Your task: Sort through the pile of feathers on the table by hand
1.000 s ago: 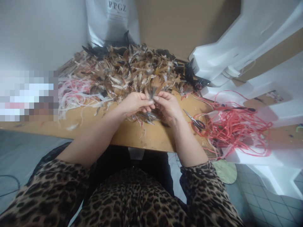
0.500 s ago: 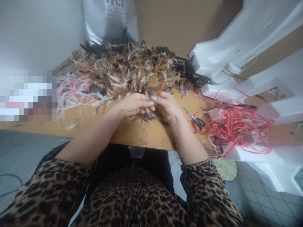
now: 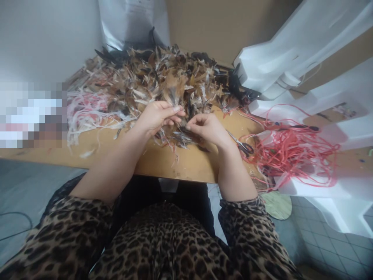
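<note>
My left hand [image 3: 161,116] pinches a tuft of brown feathers [image 3: 174,93] between thumb and forefinger, its tips pointing away from me. To the right, my right hand [image 3: 205,126] has thumb and fingertips pressed together, low over the feather bits. Whether anything small sits in that pinch is hidden. A big heap of brown, white and black feathers [image 3: 140,77] covers the table behind both hands. Beneath and between the hands lies a small pile of trimmed feather ends [image 3: 181,139] with a few pink strands.
Scissors [image 3: 243,146] lie right of my right hand, beside a tangle of pink strings [image 3: 294,151] on white foam [image 3: 314,188]. White strings [image 3: 84,116] spread at the left of the wooden table [image 3: 171,171]. A silver bag [image 3: 134,23] stands behind the heap.
The hands, which met at the feather tuft, have come apart. My left hand has moved up and left with the tuft; my right hand has drawn away to the right.
</note>
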Demonstrator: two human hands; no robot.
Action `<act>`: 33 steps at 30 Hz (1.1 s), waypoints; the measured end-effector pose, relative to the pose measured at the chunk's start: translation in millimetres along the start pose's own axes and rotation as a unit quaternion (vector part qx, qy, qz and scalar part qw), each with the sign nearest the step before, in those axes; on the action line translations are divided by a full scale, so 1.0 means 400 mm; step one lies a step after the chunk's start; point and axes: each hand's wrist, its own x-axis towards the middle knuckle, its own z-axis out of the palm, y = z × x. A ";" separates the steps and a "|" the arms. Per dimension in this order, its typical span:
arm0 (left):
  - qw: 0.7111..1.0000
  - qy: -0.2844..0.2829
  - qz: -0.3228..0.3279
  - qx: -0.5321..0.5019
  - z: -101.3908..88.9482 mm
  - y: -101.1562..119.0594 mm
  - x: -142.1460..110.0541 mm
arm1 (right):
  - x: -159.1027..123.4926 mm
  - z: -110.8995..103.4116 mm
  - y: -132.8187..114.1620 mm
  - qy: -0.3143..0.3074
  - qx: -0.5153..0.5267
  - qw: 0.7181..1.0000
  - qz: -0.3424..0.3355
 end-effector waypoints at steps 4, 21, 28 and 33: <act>1.000 0.002 -0.002 -0.002 -0.001 -0.001 0.002 | -0.005 0.003 -0.008 -0.092 -0.224 0.970 0.008; 0.981 -0.069 -0.113 -0.143 -0.001 -0.005 0.004 | 0.020 0.002 -0.001 0.065 0.328 0.942 0.003; 0.954 -0.156 -0.171 -0.189 0.003 -0.021 -0.005 | 0.042 0.054 0.024 0.054 0.429 0.902 0.000; 0.956 -0.152 -0.156 -0.195 0.004 -0.019 -0.007 | 0.041 0.061 0.016 0.054 0.430 0.901 0.028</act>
